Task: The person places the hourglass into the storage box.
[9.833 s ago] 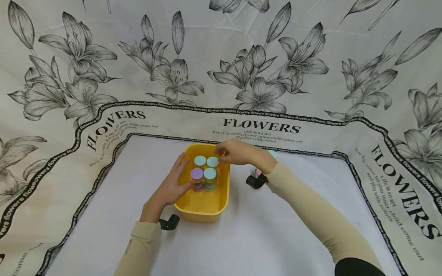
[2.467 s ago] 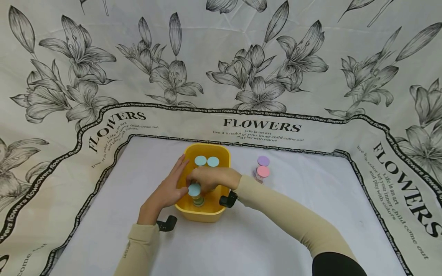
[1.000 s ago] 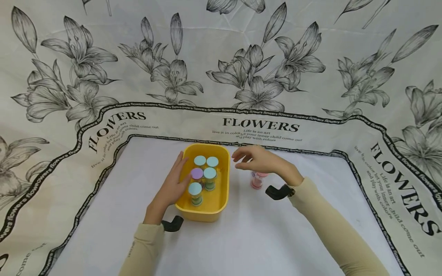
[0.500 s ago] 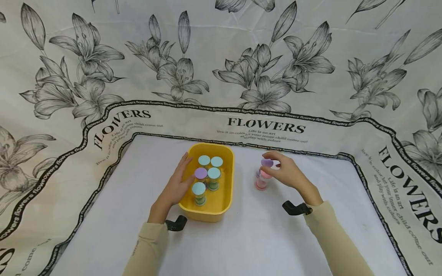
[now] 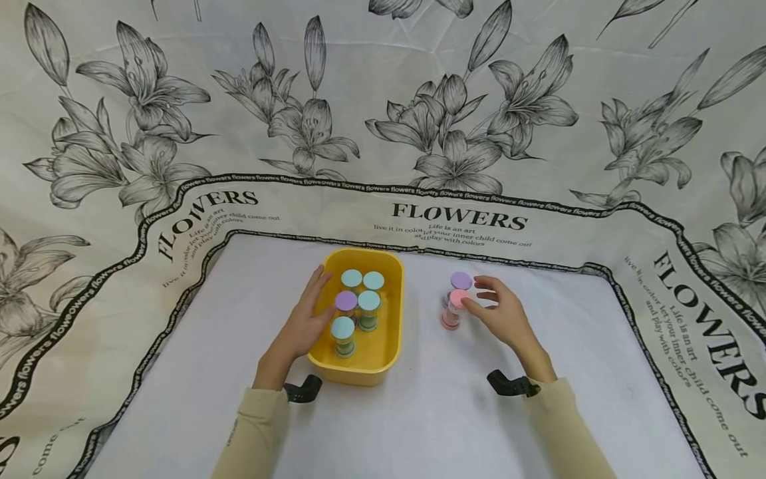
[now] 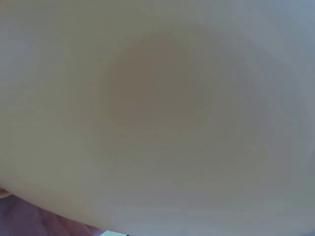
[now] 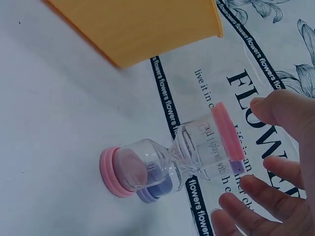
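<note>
My left hand [image 5: 304,326] lies along the left rim of the yellow tub [image 5: 390,359], fingers extended, thumb over the inside. Within the tub, several small sand timers stand upright: a purple-capped one [image 5: 346,301] near my thumb, a light-blue-capped one [image 5: 343,329] at the front, and more light-blue-capped ones behind. Right of the tub, a pink sand timer [image 7: 142,167] stands in front of a purple sand timer [image 5: 461,281]. My right hand [image 5: 505,316] is spread beside these two; the right wrist view shows a gap between its thumb and the pink cap.
A white tabletop [image 5: 419,426] surrounds the tub. Behind it rises a flower-printed cloth [image 5: 335,213] with a black lettered border. The left wrist view is mostly filled by a blurred pale surface [image 6: 172,147].
Since the oldest frame, another light-blue-capped sand timer stands at the tub's front. My right hand has moved from the tub to beside the pink sand timer; my left stays at the rim.
</note>
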`<move>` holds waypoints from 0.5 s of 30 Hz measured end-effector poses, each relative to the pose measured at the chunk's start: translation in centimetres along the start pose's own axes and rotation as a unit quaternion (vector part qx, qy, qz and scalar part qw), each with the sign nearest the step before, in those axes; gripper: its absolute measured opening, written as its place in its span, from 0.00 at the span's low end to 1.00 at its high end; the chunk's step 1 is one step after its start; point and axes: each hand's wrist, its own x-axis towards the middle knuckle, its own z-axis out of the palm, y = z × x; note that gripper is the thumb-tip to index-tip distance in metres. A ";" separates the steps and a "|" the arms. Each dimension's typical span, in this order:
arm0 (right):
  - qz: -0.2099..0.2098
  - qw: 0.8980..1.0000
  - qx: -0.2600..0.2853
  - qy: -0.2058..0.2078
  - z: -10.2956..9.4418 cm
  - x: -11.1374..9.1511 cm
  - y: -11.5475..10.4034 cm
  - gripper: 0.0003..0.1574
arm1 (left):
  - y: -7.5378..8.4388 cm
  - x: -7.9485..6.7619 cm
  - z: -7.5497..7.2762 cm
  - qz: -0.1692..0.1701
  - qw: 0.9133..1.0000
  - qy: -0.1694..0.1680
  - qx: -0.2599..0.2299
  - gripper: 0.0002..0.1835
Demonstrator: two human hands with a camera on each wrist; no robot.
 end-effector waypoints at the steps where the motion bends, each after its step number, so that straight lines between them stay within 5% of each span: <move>1: 0.006 1.000 0.003 0.002 0.1 -0.2 0.2 0.44 | 0.0 0.0 0.0 -0.001 1.000 -0.001 -0.001 0.36; 15: 0.021 0.999 0.027 -0.003 1.8 -0.7 1.0 0.36 | 0.1 -0.1 0.0 -0.003 1.000 -0.001 0.001 0.37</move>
